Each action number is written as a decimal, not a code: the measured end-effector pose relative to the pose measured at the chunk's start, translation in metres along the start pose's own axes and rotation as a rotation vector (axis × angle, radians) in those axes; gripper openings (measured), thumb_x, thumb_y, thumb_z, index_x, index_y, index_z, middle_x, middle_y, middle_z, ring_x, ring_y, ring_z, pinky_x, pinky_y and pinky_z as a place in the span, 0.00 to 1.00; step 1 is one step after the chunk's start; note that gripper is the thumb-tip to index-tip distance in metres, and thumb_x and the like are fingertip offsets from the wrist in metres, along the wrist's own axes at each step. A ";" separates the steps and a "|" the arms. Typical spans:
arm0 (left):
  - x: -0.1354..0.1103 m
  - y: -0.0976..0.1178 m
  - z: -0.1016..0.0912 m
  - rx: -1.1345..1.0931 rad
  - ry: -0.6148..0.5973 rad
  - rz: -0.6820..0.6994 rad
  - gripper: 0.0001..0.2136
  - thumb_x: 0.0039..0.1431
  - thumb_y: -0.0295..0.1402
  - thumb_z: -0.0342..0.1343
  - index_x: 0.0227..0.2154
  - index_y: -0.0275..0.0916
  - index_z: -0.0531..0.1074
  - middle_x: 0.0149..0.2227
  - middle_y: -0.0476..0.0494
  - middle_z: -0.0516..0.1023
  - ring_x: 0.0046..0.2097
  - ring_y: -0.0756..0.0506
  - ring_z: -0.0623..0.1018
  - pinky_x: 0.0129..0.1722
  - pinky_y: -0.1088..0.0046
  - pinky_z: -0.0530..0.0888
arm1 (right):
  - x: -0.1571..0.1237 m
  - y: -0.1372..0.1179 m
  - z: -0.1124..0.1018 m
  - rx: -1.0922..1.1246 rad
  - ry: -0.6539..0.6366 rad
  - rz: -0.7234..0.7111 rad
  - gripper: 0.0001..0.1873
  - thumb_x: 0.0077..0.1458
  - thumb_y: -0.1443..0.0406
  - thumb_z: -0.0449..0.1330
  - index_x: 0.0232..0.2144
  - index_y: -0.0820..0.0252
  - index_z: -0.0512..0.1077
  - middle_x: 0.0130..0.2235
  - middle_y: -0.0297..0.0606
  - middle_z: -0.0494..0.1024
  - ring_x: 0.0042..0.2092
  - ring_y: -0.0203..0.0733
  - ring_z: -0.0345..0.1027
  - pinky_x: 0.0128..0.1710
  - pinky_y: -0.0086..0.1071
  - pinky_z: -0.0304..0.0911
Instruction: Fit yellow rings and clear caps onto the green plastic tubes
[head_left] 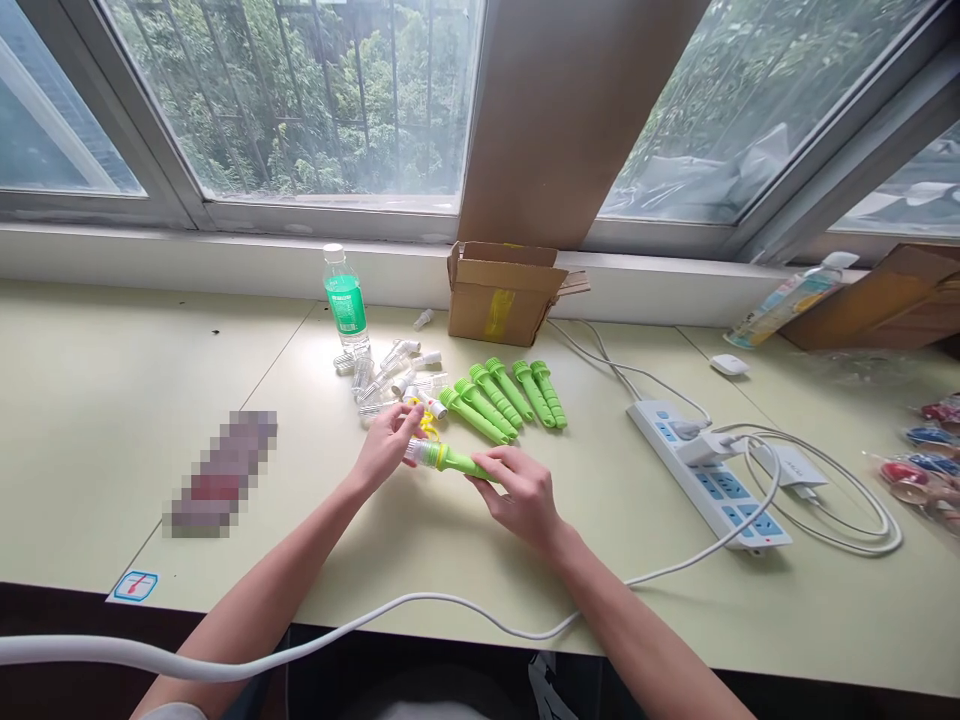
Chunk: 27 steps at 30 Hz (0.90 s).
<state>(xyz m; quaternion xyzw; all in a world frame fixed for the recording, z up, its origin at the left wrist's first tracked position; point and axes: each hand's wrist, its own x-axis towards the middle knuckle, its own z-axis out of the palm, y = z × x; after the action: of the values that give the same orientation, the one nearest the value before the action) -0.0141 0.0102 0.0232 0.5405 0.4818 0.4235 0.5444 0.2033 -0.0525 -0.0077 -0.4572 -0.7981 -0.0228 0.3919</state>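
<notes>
My right hand point(521, 495) is closed around the narrow end of a green plastic handle point(459, 461), held just above the table. A yellow ring sits near its other end, where a clear ribbed plastic cap point(420, 452) is fitted. The fingers of my left hand point(388, 440) are closed on that clear cap. Behind my hands lie several green handles point(487, 400) with ridged ends, side by side. Left of them is a loose pile of clear plastic caps point(386, 375) with white ends. Yellow rings point(427, 418) lie beside my left fingertips, partly hidden.
A water bottle point(346, 300) and an open cardboard box point(491, 300) stand at the back. To the right lies a power strip point(709, 480) with plugs and a coiled cable. A white cable point(420, 598) crosses in front of me. Wrapped items point(911, 480) lie far right.
</notes>
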 end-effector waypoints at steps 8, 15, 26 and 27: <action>-0.001 -0.001 0.003 0.105 0.104 0.064 0.16 0.53 0.47 0.59 0.26 0.38 0.70 0.15 0.53 0.69 0.12 0.53 0.63 0.10 0.79 0.57 | -0.003 -0.010 -0.001 0.048 -0.140 0.009 0.11 0.57 0.61 0.59 0.39 0.60 0.77 0.28 0.41 0.77 0.27 0.38 0.67 0.26 0.31 0.60; -0.006 -0.008 0.005 0.171 0.140 0.335 0.13 0.57 0.45 0.56 0.30 0.39 0.70 0.18 0.50 0.73 0.17 0.51 0.68 0.18 0.77 0.62 | 0.008 -0.008 -0.003 0.731 -0.317 0.638 0.15 0.49 0.54 0.64 0.29 0.61 0.77 0.22 0.34 0.74 0.21 0.34 0.60 0.18 0.29 0.56; 0.000 0.002 -0.001 0.199 -0.011 0.096 0.21 0.59 0.53 0.47 0.32 0.38 0.72 0.22 0.48 0.73 0.17 0.50 0.70 0.14 0.76 0.62 | 0.001 0.000 0.001 0.049 -0.083 0.038 0.09 0.56 0.66 0.60 0.41 0.57 0.76 0.34 0.41 0.79 0.33 0.42 0.70 0.33 0.33 0.63; 0.001 0.001 0.000 0.197 -0.020 0.029 0.23 0.59 0.54 0.46 0.31 0.38 0.72 0.21 0.48 0.72 0.15 0.50 0.69 0.12 0.76 0.61 | 0.002 0.001 0.000 -0.047 -0.065 -0.026 0.09 0.57 0.66 0.59 0.41 0.57 0.76 0.34 0.41 0.79 0.33 0.42 0.69 0.33 0.33 0.62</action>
<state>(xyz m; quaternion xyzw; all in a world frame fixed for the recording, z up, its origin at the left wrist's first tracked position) -0.0142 0.0109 0.0242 0.6027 0.5076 0.3764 0.4873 0.2035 -0.0508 -0.0069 -0.4562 -0.8155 -0.0320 0.3546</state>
